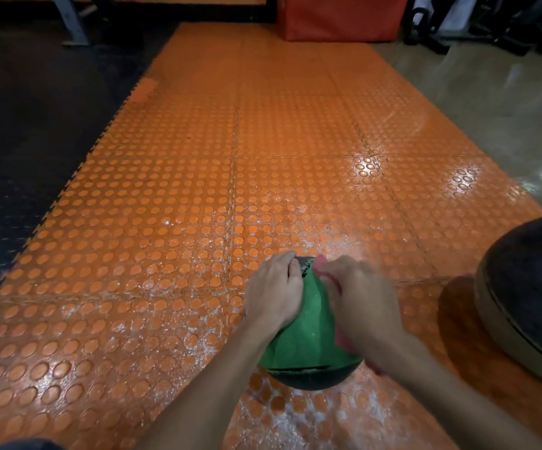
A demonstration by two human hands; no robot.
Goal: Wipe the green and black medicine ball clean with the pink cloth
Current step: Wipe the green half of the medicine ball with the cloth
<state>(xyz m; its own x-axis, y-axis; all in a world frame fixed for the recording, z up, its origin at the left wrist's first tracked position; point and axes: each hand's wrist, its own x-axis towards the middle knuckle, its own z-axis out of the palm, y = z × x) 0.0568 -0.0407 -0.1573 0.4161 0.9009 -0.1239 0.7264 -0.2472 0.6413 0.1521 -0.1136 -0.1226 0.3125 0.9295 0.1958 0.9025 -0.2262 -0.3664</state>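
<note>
The green and black medicine ball [308, 339] sits on the orange studded floor mat [217, 196] near the bottom centre of the head view. My left hand [274, 292] lies over its upper left side, fingers curved onto the top. My right hand [362, 302] presses the pink cloth [339, 341] against the ball's right side; the cloth shows only as edges above and below the hand. The ball's far side and most of its right side are hidden by my hands.
A large dark medicine ball [532, 303] rests on the mat at the right edge. White dust speckles the mat around the balls. A red padded box [341, 16] stands at the far end, black rubber flooring [35, 125] lies left, glossy concrete right.
</note>
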